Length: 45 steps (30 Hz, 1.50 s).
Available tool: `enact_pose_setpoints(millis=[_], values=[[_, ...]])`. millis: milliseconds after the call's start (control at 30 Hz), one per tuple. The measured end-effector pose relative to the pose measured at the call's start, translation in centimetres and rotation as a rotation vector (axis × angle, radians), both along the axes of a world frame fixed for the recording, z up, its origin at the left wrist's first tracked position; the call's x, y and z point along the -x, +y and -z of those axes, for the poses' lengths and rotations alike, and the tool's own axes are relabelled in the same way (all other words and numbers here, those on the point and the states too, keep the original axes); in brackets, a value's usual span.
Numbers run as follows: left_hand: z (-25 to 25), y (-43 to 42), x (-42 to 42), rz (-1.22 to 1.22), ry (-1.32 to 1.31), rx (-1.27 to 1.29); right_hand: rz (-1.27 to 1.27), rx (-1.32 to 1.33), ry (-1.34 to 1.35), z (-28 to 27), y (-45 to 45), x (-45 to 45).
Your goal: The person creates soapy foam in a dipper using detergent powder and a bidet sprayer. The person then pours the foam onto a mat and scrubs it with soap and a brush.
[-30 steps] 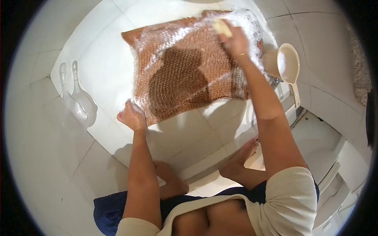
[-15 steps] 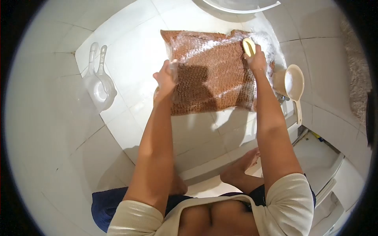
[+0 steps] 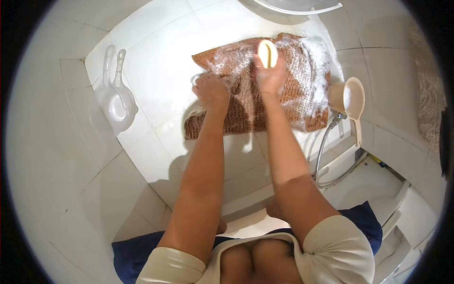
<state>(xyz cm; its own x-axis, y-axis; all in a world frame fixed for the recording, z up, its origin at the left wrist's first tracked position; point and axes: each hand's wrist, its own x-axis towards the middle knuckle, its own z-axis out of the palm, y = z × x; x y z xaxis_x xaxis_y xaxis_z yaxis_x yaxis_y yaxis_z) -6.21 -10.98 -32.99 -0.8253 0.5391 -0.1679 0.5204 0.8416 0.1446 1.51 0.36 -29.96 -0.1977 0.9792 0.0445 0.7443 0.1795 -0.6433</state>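
A brown textured mat (image 3: pixel 293 90) lies on the white tiled floor, with white suds over its right part and upper edge. My left hand (image 3: pixel 212 91) is closed on the mat's left side, where the cloth is bunched. In my right hand (image 3: pixel 272 78) is a pale yellow oval brush (image 3: pixel 267 54), held above the upper middle of the mat. The brush's underside is hidden.
A cream dipper (image 3: pixel 354 98) stands right of the mat, near a metal hose (image 3: pixel 323 149). Two clear dippers (image 3: pixel 117 106) are at the left by the wall. A curved clear rim (image 3: pixel 298 8) shows at the top. A shaggy cloth (image 3: pixel 429 94) is at far right.
My right hand has moved left with the brush, from the mat's sudsy right end to its middle. My left hand has shifted slightly right, and the mat's left part is now bunched.
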Motion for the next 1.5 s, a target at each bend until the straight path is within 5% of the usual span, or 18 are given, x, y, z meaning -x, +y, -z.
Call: enact_pose_setpoints(millis=[200,300,400,433,467,567,667,733,767,800,933,967,1100,1167,1233,1333,1400,1500], values=[[-4.8,-1.8,2.6,-0.530,-0.607,-1.167,-0.096,-0.004,-0.146,2.2,5.3,-8.5],[-4.9,-4.7,4.8,-0.783,-0.939,-1.019,-0.043,0.018,0.095,1.4,4.3,-7.9],[1.4,-4.9,4.0,-0.720,-0.686,-0.650,0.001,0.075,0.146,-1.1,0.6,-2.1],[2.0,-4.2,3.4,-0.691,-0.606,-0.528,-0.066,0.167,0.112,-2.8,-1.5,0.6],[0.1,-3.4,1.9,-0.625,-0.515,-0.350,-0.172,0.706,-0.082,-3.8,-2.8,3.2],[-2.5,-5.5,-0.5,-0.527,-0.495,-0.302,-0.766,0.114,-0.330,-0.4,-8.8,5.9],[0.4,-9.6,-0.8,-0.610,-0.577,-0.511,-1.040,0.065,-0.425,-0.6,-5.0,1.9],[0.4,-10.7,-1.3,-0.189,-0.135,0.016,-0.535,0.617,-0.444,-0.1,2.1,-1.6],[0.4,-10.9,-1.7,-0.199,-0.143,0.023,-0.673,0.500,-0.426,0.2,5.9,-3.7],[0.5,-10.6,-1.5,-0.192,-0.070,-0.075,-0.541,-0.057,-0.390,2.1,8.0,-7.4],[4.0,-9.9,-1.3,-0.212,0.305,-0.271,-0.121,-0.093,-0.488,1.0,9.2,-7.2],[6.0,-9.9,-1.2,-0.223,0.314,-0.272,-0.181,0.085,-0.170,0.7,7.2,-5.6],[5.8,-11.8,-1.2,-0.438,-0.142,-0.914,-0.476,0.507,-0.273,-2.2,-7.1,4.1],[3.6,-11.1,-0.4,-0.494,-0.402,-1.008,-0.927,0.170,-0.504,-1.2,-7.5,5.8],[3.0,-11.4,-0.5,-0.129,0.184,-0.142,-0.851,0.198,-0.373,1.1,-2.7,4.5],[3.1,-11.1,-0.4,-0.152,0.169,-0.209,-0.627,0.280,-0.366,0.2,7.0,0.3],[2.9,-10.6,-0.4,-0.177,0.135,-0.190,-0.421,-0.039,-0.505,1.5,9.8,-2.8],[2.4,-10.1,-0.1,-0.192,0.109,-0.180,-0.210,0.281,-0.133,-0.6,6.9,-0.6]])
